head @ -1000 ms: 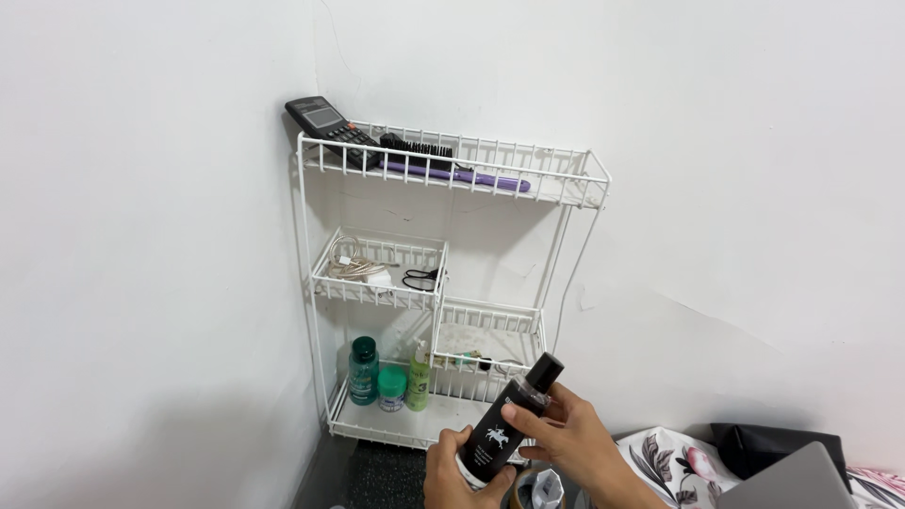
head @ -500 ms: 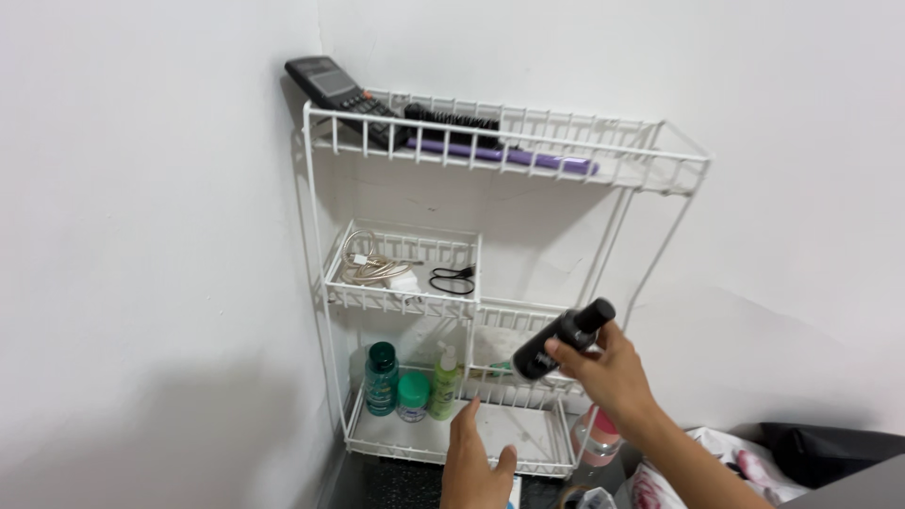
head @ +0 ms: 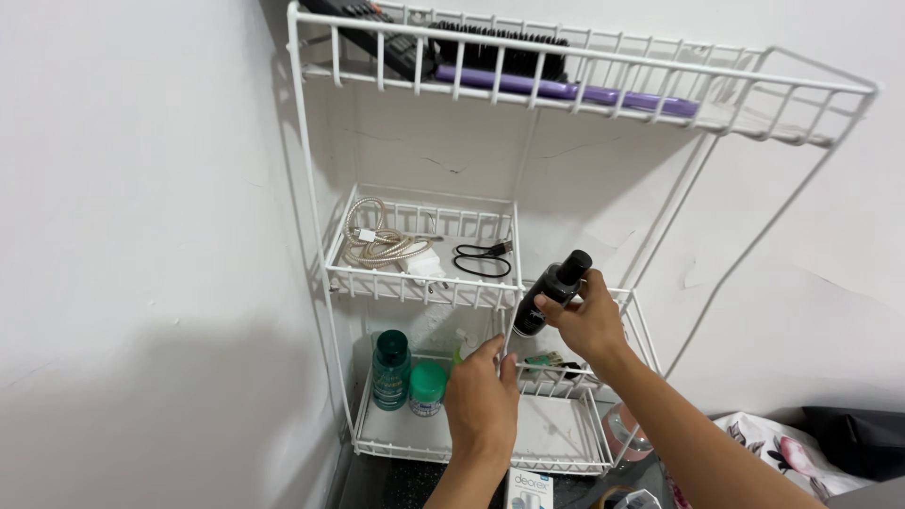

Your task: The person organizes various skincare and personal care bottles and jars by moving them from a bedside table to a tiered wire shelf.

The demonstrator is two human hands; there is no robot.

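My right hand is shut on a black bottle with a black cap, holding it tilted in front of the low right basket of a white wire rack. My left hand is raised in front of the rack's bottom shelf, back towards me and fingers up by a vertical wire, with nothing visibly in it. It covers a light green spray bottle, of which only a tip shows. A dark green bottle and a green-capped jar stand just to its left.
The top shelf holds a black calculator and a purple-handled brush. The middle left basket holds a beige cable, a white charger and a black cable. A white box and floral fabric lie below.
The view has moved closer to the rack. My left hand let go of the bottle and rose to the bottom shelf; my right hand carried the bottle up towards the right basket.
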